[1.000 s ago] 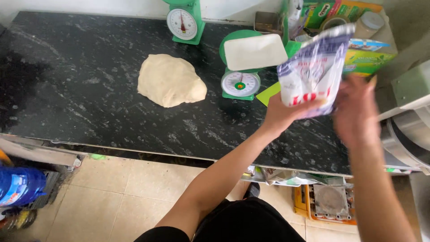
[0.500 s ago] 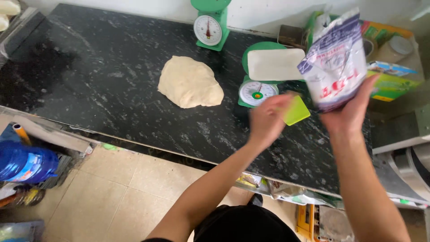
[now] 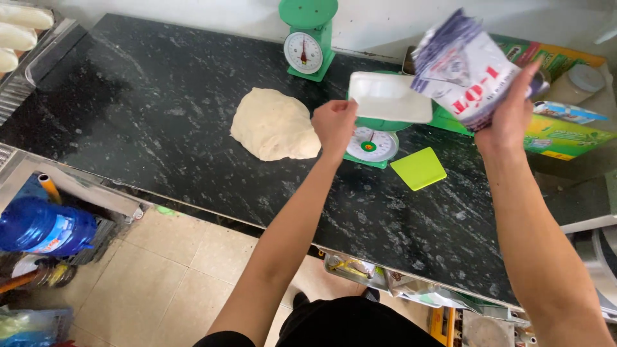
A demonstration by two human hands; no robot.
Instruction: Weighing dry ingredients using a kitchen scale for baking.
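Counter: black speckled stone counter (image 3: 160, 135) runs from the far wall to a near edge above a tiled floor (image 3: 193, 270); its left half lies bare and gives the widest open room.
Near edge: it slants from upper left to lower right, and both forearms cross it.
Left hand: the left hand (image 3: 334, 122) is curled at the left rim of a white tray (image 3: 389, 96); fingers bent, narrow grip, and whether they pinch the rim I cannot tell.
Tray: it sits flat on top of the nearer green scale (image 3: 373, 138), long axis left to right.
Right hand: the right hand (image 3: 511, 115) is raised over the counter's right end, closed on a white and purple bag (image 3: 466, 67) from below.
Bag: held in the air above the scale and boxes, tilted, long axis leaning up toward the left, top corner pointing to the far wall.
Dough: a pale dough lump (image 3: 273, 125) lies just left of the left hand, apart from it.
Scraper: a yellow-green scraper (image 3: 419, 168) lies flat just right of the scale.
Back: a second green scale (image 3: 308, 42) stands by the wall.
Right end: green and yellow boxes (image 3: 562, 132) crowd it, leaving little room.
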